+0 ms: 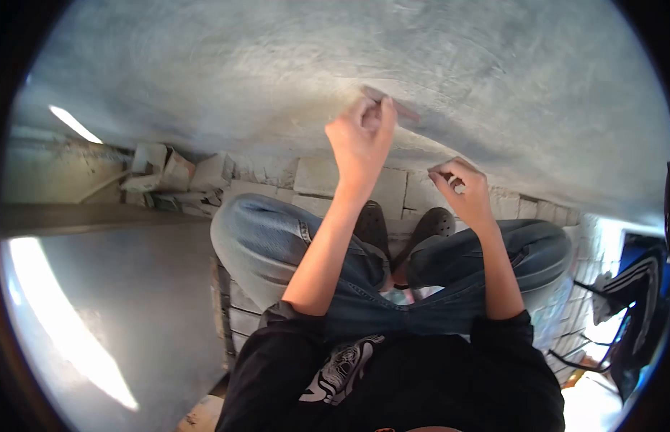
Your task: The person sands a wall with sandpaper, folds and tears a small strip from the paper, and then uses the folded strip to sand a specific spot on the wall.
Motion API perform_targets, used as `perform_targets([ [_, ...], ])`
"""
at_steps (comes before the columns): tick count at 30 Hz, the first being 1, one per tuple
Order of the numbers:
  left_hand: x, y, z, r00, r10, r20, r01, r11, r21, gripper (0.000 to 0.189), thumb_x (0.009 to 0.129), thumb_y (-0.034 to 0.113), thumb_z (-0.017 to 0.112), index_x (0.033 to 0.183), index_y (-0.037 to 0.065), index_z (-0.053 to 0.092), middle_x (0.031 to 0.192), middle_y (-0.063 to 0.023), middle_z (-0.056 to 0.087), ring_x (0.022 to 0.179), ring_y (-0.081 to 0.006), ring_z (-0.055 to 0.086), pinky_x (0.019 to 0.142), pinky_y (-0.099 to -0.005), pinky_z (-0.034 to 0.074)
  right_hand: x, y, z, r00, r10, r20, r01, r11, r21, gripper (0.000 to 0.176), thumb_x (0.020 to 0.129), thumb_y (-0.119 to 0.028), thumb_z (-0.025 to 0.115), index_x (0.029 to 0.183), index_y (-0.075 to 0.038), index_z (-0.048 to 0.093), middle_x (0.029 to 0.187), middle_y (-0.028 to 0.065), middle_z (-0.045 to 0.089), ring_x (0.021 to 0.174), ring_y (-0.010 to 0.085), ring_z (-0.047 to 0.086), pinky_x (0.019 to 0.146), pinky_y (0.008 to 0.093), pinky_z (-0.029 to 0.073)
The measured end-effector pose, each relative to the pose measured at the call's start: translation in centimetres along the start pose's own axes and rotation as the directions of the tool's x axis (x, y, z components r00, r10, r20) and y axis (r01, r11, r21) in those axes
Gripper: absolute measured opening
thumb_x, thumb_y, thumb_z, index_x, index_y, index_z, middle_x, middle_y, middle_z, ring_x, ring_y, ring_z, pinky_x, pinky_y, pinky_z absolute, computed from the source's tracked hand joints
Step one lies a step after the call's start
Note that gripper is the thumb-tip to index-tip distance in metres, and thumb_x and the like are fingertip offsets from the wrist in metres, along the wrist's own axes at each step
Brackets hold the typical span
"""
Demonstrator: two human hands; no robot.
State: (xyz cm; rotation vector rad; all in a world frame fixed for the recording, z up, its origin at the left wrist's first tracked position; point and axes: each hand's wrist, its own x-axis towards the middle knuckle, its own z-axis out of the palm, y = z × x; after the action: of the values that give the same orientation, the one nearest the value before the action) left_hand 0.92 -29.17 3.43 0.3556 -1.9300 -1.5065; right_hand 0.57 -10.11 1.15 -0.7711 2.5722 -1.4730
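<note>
1. Two bare hands work the view I watch from afar, both near a broad, curved grey surface [486, 65], the main thing here, which fills the top.
2. The left hand [360, 137] is pinched closed, slightly blurred, and appears to grasp a thin reddish-brown strip [405, 111] lying against the surface.
3. The right hand [465, 187] is curled, fingertips drawn together, just below the surface's lower edge; I see nothing in its grasp.
4. As for progress, I judge the work underway: much of the surface looks fairly smooth, with faint swirling marks and uneven tones.
5. I find no clear border between finished and unfinished parts, so I cannot tell how much is left.
</note>
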Motion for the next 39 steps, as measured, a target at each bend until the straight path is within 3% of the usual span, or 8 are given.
perform_targets([
  [4, -1.0, -0.5, 0.6, 0.996, 0.002, 0.086, -0.011, 0.995, 0.101, 0.02, 0.08, 0.014, 0.066, 0.073, -0.004, 0.063, 0.058, -0.0089, 0.063, 0.053, -0.0089, 0.059, 0.052, -0.0237, 0.046, -0.3, 0.8, 1.1, 0.982, 0.179, -0.058, -0.142, 0.907, 0.396, 0.009, 0.08, -0.008, 0.065, 0.087, -0.002, 0.066, 0.077, 0.0061, 0.063, 0.065, 0.0124, 0.06, 0.055, 0.0224, 0.045],
  [7, 1.1, 1.7, -1.4, 0.998, -0.006, 0.062, -0.001, 0.994, 0.11, 0.017, 0.082, 0.012, 0.065, 0.075, -0.003, 0.064, 0.062, -0.0086, 0.064, 0.059, -0.0096, 0.063, 0.054, -0.0229, 0.047, -0.8, 1.5, 0.3, 0.981, 0.18, -0.076, -0.145, 0.931, 0.334, 0.014, 0.08, -0.011, 0.066, 0.091, -0.003, 0.066, 0.078, 0.0067, 0.064, 0.067, 0.0141, 0.062, 0.057, 0.0237, 0.047],
  [9, 2.5, 2.7, -2.5, 1.0, -0.002, -0.007, 0.001, 0.994, -0.109, 0.019, 0.086, 0.012, 0.062, 0.078, -0.005, 0.066, 0.065, -0.0063, 0.064, 0.06, -0.0104, 0.063, 0.054, -0.02, 0.047, -1.1, 0.8, -0.6, 0.999, -0.04, -0.029, 0.041, 0.999, 0.014, 0.015, 0.078, -0.014, 0.067, 0.089, -0.004, 0.065, 0.077, 0.0064, 0.063, 0.065, 0.0187, 0.061, 0.056, 0.028, 0.048],
  [12, 0.6, 0.5, -0.8, 0.997, -0.015, 0.079, 0.01, 0.998, 0.056, 0.017, 0.086, 0.01, 0.061, 0.079, -0.005, 0.066, 0.066, -0.0067, 0.065, 0.061, -0.0123, 0.064, 0.056, -0.0209, 0.05, -1.3, 0.8, -0.4, 0.994, -0.108, 0.021, 0.11, 0.982, -0.153, 0.01, 0.075, -0.009, 0.067, 0.082, -0.002, 0.064, 0.077, 0.0084, 0.062, 0.068, 0.0201, 0.061, 0.06, 0.0298, 0.047],
  [26, 0.5, 0.9, -0.4, 0.995, -0.067, 0.077, 0.067, 0.998, 0.002, 0.018, 0.086, 0.01, 0.061, 0.084, -0.007, 0.065, 0.069, -0.0111, 0.066, 0.061, -0.014, 0.065, 0.058, -0.024, 0.054, -1.5, 0.5, -0.3, 0.995, -0.101, 0.028, 0.103, 0.992, -0.078, 0.019, 0.069, -0.02, 0.072, 0.078, -0.005, 0.064, 0.075, 0.0067, 0.062, 0.068, 0.0231, 0.062, 0.061, 0.0329, 0.049],
  [31, 0.4, 1.3, -0.4, 0.981, -0.074, 0.18, -0.005, 0.913, 0.407, 0.018, 0.086, 0.01, 0.061, 0.081, -0.006, 0.065, 0.066, -0.0098, 0.065, 0.058, -0.0141, 0.064, 0.056, -0.0234, 0.054, -1.8, 1.1, -0.3, 0.991, -0.125, 0.055, 0.13, 0.986, -0.099, 0.021, 0.068, -0.021, 0.073, 0.079, -0.004, 0.064, 0.074, 0.0075, 0.062, 0.069, 0.0217, 0.062, 0.062, 0.0309, 0.049],
  [35, 2.9, 2.5, -3.0, 0.999, -0.042, 0.0, 0.042, 0.998, 0.042, 0.016, 0.085, 0.009, 0.061, 0.077, -0.004, 0.065, 0.061, -0.0064, 0.063, 0.059, -0.0149, 0.066, 0.053, -0.024, 0.053, -2.0, 3.0, -0.4, 0.998, -0.033, 0.043, 0.037, 0.995, -0.097, 0.022, 0.068, -0.022, 0.074, 0.08, -0.005, 0.065, 0.073, 0.0072, 0.063, 0.068, 0.0209, 0.062, 0.061, 0.0299, 0.049],
  [39, 1.0, 1.2, -1.3, 0.999, -0.001, 0.043, -0.007, 0.981, 0.194, 0.013, 0.085, 0.007, 0.061, 0.077, -0.003, 0.065, 0.06, -0.0057, 0.063, 0.059, -0.0145, 0.066, 0.054, -0.0224, 0.052, -1.5, 2.9, 0.5, 0.995, -0.058, 0.082, 0.066, 0.993, -0.094, 0.026, 0.068, -0.028, 0.073, 0.08, -0.007, 0.066, 0.074, 0.0052, 0.064, 0.067, 0.0214, 0.063, 0.062, 0.0323, 0.049],
])
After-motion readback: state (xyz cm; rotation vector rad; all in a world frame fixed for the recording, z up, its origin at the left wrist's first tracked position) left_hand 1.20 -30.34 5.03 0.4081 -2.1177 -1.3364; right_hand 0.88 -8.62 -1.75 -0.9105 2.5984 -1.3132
